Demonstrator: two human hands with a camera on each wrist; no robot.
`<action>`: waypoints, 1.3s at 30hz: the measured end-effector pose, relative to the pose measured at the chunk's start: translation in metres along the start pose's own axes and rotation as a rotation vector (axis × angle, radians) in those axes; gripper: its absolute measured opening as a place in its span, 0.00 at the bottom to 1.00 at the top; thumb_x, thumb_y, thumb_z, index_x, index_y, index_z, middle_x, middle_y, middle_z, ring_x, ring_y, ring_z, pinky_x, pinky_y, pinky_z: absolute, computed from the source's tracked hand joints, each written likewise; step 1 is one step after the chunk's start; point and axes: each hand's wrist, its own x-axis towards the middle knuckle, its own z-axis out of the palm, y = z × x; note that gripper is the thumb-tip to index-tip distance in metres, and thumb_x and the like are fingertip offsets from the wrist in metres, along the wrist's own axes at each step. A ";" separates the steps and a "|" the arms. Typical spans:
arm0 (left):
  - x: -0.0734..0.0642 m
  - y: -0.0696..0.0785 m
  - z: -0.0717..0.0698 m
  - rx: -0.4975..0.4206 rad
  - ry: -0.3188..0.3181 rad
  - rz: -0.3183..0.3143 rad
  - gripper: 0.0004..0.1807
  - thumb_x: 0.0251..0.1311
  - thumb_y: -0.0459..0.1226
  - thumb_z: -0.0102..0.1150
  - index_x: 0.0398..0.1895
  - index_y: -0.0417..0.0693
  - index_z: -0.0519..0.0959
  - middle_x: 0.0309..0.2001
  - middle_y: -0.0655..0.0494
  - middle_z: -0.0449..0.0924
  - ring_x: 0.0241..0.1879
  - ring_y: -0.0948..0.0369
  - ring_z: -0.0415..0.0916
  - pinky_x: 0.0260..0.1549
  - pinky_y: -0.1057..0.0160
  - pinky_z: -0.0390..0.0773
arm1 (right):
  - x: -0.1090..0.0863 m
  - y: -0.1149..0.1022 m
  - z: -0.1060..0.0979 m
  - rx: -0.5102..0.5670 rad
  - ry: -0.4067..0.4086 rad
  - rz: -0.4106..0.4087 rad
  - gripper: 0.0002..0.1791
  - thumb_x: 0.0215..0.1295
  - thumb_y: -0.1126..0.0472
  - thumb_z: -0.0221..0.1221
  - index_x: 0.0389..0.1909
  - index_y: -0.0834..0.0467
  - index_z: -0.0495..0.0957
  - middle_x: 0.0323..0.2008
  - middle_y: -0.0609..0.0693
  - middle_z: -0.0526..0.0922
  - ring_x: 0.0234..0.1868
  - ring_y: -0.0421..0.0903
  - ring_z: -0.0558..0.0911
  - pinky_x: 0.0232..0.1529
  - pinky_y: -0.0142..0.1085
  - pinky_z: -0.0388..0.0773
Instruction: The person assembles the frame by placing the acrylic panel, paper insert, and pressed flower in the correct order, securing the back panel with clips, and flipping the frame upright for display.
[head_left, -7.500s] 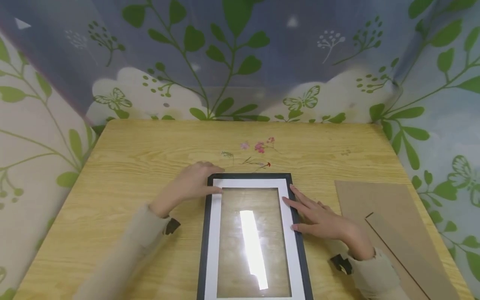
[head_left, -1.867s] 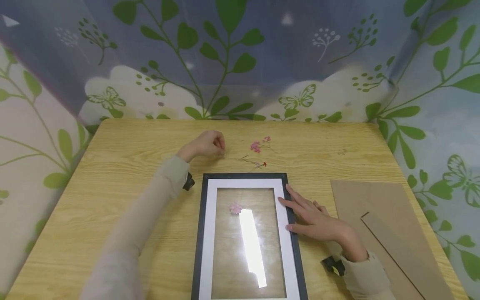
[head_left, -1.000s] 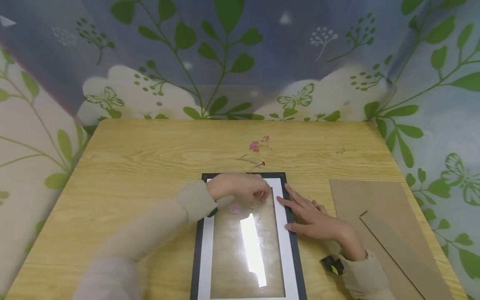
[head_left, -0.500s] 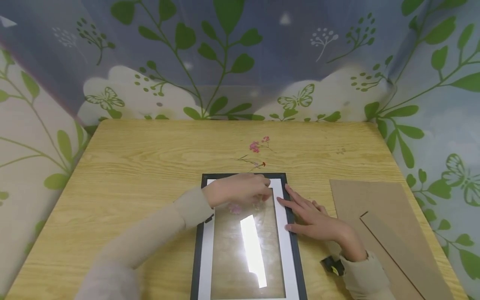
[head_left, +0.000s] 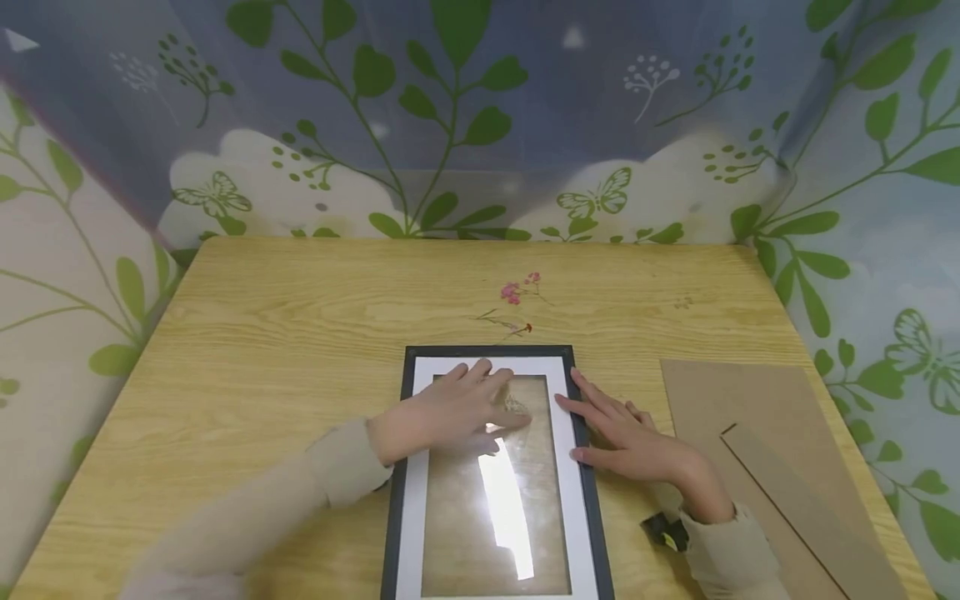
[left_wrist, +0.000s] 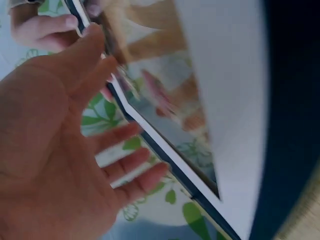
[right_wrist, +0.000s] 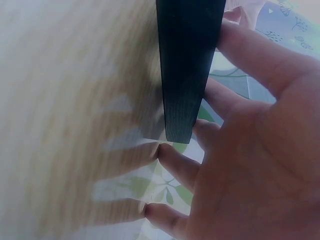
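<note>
Head view: the left hand (head_left: 442, 412) reaches palm-down over the black picture frame (head_left: 592, 517) on the wood-grain table (head_left: 300, 317), thumb and forefinger parted, a pale green sprig (head_left: 516, 405) between them over the pane. The right hand (head_left: 633, 442) lies along the frame's right border, fingers extended.

Left wrist view: the other three fingers splay.

Right wrist view: fingers parted, some against the frame's side.

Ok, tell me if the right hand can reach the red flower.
Likely yes: the red flower lies uncovered just past the frame, and nothing tall stands between it and the right hand.
</note>
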 end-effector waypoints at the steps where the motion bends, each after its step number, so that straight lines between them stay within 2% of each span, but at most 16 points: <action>1: 0.000 -0.003 0.001 -0.001 0.006 0.012 0.27 0.68 0.58 0.53 0.70 0.79 0.67 0.72 0.49 0.56 0.66 0.47 0.57 0.61 0.45 0.68 | 0.000 0.000 0.000 0.001 0.000 -0.001 0.37 0.73 0.46 0.55 0.78 0.48 0.54 0.80 0.53 0.33 0.77 0.63 0.42 0.60 0.76 0.40; 9: 0.002 -0.016 0.000 -0.035 0.008 0.096 0.25 0.70 0.56 0.51 0.69 0.79 0.68 0.74 0.50 0.53 0.66 0.48 0.55 0.65 0.39 0.62 | -0.001 -0.002 -0.001 0.000 0.000 -0.005 0.37 0.73 0.46 0.55 0.78 0.48 0.54 0.80 0.53 0.33 0.77 0.63 0.42 0.60 0.76 0.39; 13: 0.004 -0.018 -0.005 -0.045 0.065 0.156 0.21 0.72 0.52 0.52 0.67 0.74 0.74 0.72 0.48 0.56 0.65 0.48 0.57 0.62 0.42 0.65 | -0.002 -0.003 -0.002 0.000 0.000 -0.009 0.37 0.73 0.46 0.55 0.78 0.48 0.54 0.80 0.54 0.34 0.77 0.64 0.43 0.60 0.77 0.40; 16: 0.008 -0.022 -0.012 -0.066 0.093 0.179 0.21 0.71 0.49 0.54 0.66 0.71 0.75 0.72 0.46 0.56 0.66 0.48 0.58 0.62 0.43 0.66 | -0.002 -0.003 -0.002 0.006 -0.002 -0.014 0.37 0.73 0.47 0.55 0.78 0.49 0.54 0.80 0.54 0.34 0.77 0.64 0.42 0.60 0.77 0.39; 20: 0.017 -0.033 -0.025 -0.133 0.108 0.178 0.22 0.71 0.46 0.56 0.67 0.66 0.75 0.72 0.44 0.55 0.68 0.48 0.56 0.65 0.43 0.62 | -0.002 -0.003 -0.002 0.012 -0.009 -0.012 0.37 0.73 0.47 0.55 0.78 0.49 0.53 0.80 0.54 0.33 0.77 0.64 0.42 0.60 0.77 0.39; 25: 0.039 -0.051 -0.041 -0.209 0.171 0.191 0.19 0.71 0.47 0.55 0.62 0.57 0.80 0.67 0.46 0.62 0.65 0.48 0.60 0.62 0.46 0.65 | -0.002 -0.003 -0.003 0.016 -0.011 -0.011 0.37 0.74 0.47 0.55 0.78 0.50 0.53 0.80 0.55 0.33 0.77 0.64 0.42 0.59 0.77 0.38; 29: 0.062 -0.061 -0.054 -0.217 0.188 0.148 0.18 0.71 0.47 0.56 0.58 0.52 0.82 0.62 0.47 0.66 0.64 0.48 0.61 0.60 0.48 0.68 | -0.002 -0.003 -0.003 0.018 -0.009 -0.005 0.37 0.73 0.47 0.55 0.78 0.49 0.54 0.80 0.54 0.34 0.77 0.64 0.42 0.59 0.76 0.38; 32: 0.081 -0.067 -0.061 -0.216 0.158 0.055 0.17 0.71 0.46 0.56 0.56 0.51 0.82 0.58 0.50 0.70 0.62 0.52 0.64 0.57 0.52 0.70 | -0.001 -0.002 -0.003 0.020 -0.006 -0.006 0.37 0.73 0.46 0.55 0.78 0.48 0.54 0.80 0.54 0.34 0.77 0.63 0.42 0.59 0.76 0.39; 36: 0.110 -0.077 -0.064 -0.201 0.121 -0.046 0.14 0.71 0.38 0.55 0.56 0.48 0.82 0.54 0.51 0.77 0.54 0.57 0.72 0.51 0.59 0.75 | -0.001 -0.001 -0.002 0.030 -0.005 -0.015 0.37 0.73 0.47 0.55 0.78 0.49 0.54 0.80 0.53 0.34 0.77 0.62 0.42 0.60 0.75 0.39; 39: 0.131 -0.083 -0.064 -0.196 0.137 -0.080 0.13 0.68 0.29 0.54 0.51 0.44 0.84 0.49 0.52 0.81 0.45 0.60 0.76 0.45 0.62 0.77 | -0.001 0.000 -0.002 0.034 -0.007 -0.015 0.38 0.73 0.46 0.55 0.78 0.48 0.53 0.80 0.52 0.33 0.77 0.61 0.42 0.61 0.75 0.39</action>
